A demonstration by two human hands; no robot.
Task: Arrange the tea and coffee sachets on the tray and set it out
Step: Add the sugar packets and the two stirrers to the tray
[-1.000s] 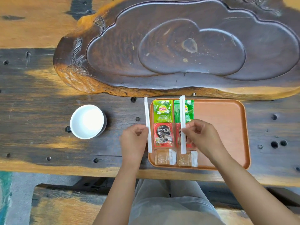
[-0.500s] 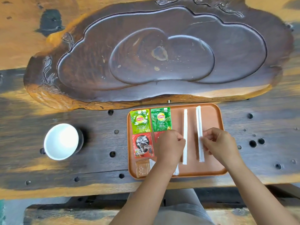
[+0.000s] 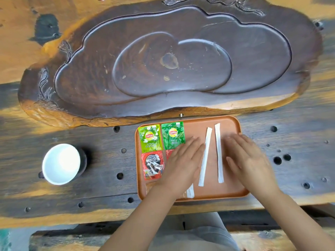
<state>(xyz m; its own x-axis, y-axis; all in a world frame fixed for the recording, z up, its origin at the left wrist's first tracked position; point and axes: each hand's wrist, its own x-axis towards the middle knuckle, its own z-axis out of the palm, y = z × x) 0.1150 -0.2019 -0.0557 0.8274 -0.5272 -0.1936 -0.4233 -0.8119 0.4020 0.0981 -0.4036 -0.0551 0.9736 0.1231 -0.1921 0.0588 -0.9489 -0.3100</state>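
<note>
An orange-brown tray (image 3: 233, 192) lies on the dark wooden table near its front edge. At its left stand two green Lipton tea sachets (image 3: 149, 138) (image 3: 173, 135) side by side, with a red Nescafe sachet (image 3: 152, 164) below the left one. A second red sachet (image 3: 169, 153) and the brown sachets at the tray's front are mostly hidden under my left hand (image 3: 183, 163). Two long white stick sachets (image 3: 205, 157) (image 3: 219, 153) lie lengthwise in the tray's middle. My left hand is flat and open to their left. My right hand (image 3: 248, 158) is flat and open to their right.
A large carved dark wooden tea board (image 3: 163, 57) fills the table behind the tray, almost touching its far edge. A white cup (image 3: 60, 163) stands on the table well to the left. The table top has several small round holes.
Both hands have let go of the white stick sachets, which now lie on the tray, and have opened flat on either side of them.
</note>
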